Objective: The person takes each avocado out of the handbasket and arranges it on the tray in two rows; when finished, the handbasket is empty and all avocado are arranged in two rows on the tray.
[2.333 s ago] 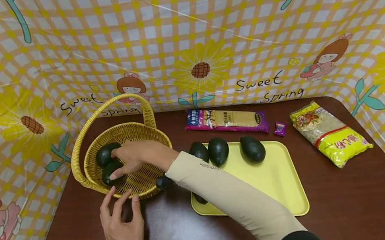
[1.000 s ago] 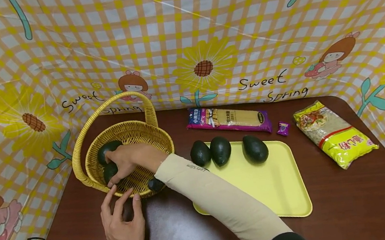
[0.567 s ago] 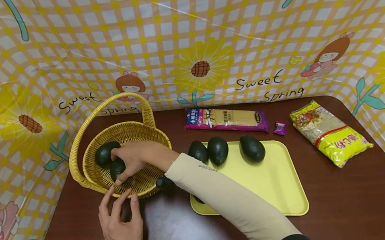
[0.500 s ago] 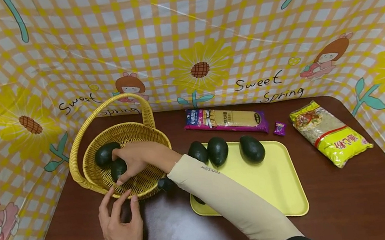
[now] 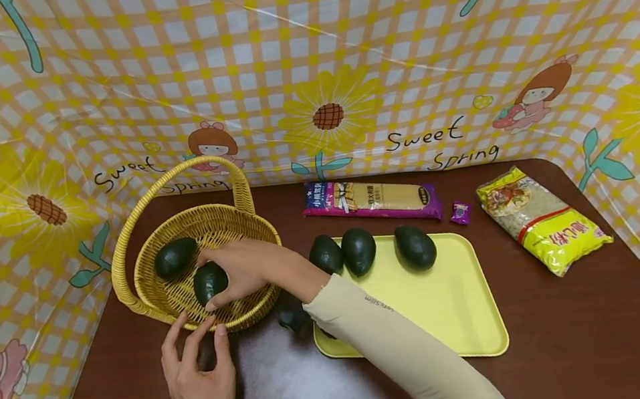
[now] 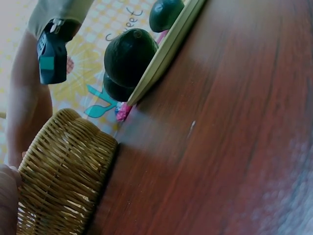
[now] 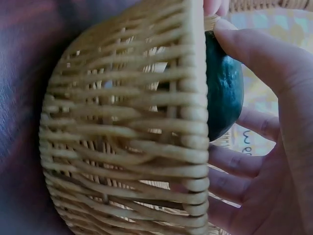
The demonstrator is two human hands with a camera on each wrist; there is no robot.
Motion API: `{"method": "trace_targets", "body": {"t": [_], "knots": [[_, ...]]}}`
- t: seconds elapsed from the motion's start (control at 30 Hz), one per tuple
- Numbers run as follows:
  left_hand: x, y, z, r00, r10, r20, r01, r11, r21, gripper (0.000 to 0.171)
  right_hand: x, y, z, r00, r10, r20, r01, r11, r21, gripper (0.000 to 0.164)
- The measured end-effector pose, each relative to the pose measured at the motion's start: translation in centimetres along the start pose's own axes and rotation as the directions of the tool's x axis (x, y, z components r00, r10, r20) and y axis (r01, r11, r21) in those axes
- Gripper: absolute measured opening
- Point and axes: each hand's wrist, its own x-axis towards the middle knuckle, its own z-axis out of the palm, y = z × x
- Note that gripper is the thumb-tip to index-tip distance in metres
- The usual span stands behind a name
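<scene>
Inside the yellow wicker basket (image 5: 266,233), my right hand (image 5: 244,270) grips a dark green avocado (image 5: 210,282) between thumb and fingers. The right wrist view shows that same avocado (image 7: 225,88) standing partly above the basket's rim, thumb on one side and fingers on the other. A second avocado (image 5: 176,259) lies at the basket's left side, apart from the hand. My left hand (image 5: 201,383) holds the basket's near rim with bent fingers; only a little of it shows in the left wrist view, beside the woven wall (image 6: 68,171).
Several avocados (image 5: 359,251) lie on the yellow tray (image 5: 456,309); my right sleeve hides part of its near left corner. Behind are a pasta packet (image 5: 371,201) and a small purple packet (image 5: 460,213). A yellow-ended food bag (image 5: 544,220) lies right. The basket's tall handle (image 5: 140,216) arches up.
My right hand has moved right within the basket with its avocado, widening the gap to the other avocado. My left hand stays at the rim. The view has shifted slightly.
</scene>
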Motion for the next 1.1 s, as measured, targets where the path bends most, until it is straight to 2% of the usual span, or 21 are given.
{"method": "trace_targets", "body": {"t": [0.33,0.67,1.1], "knots": [[0.1,0.1,0.1,1.0,0.001,0.012,-0.001,1.0,0.009,0.019,-3.0,0.3,0.6,0.989,-0.017,-0.146,0.024,0.999,0.04,0.081],[-0.1,0.0,0.0,1.0,-0.003,0.007,0.003,1.0,0.009,0.02,-5.8,0.5,1.4,0.968,0.074,-0.241,-0.038,0.988,0.151,0.082],[-0.1,0.2,-0.1,1.0,-0.012,0.017,0.011,1.0,0.028,0.017,-9.2,-0.3,1.5,0.938,0.066,-0.339,-0.014,0.988,0.153,0.084]]}}
